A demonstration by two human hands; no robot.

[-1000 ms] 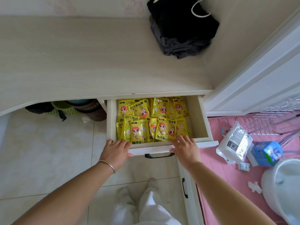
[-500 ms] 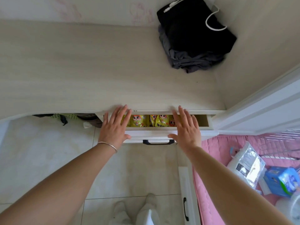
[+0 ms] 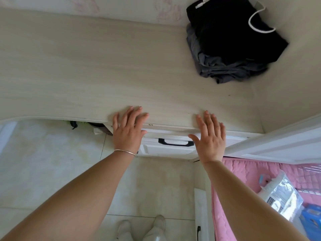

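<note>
As left hand (image 3: 127, 131) presses drawer (image 3: 166, 151) (closed), right hand (image 3: 211, 140) flanks its handle (image 3: 175, 143).

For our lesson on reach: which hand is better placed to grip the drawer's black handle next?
Probably the right hand: its thumb lies beside the right end of the black handle, while the left hand sits farther from the other end.

White drawer (image 3: 171, 151), shut, front panel sitting just under the front edge of the pale wood-grain desktop (image 3: 86, 75), recessed framed face, black bar handle (image 3: 175, 142) horizontal across the upper middle of the front, contents hidden
</note>
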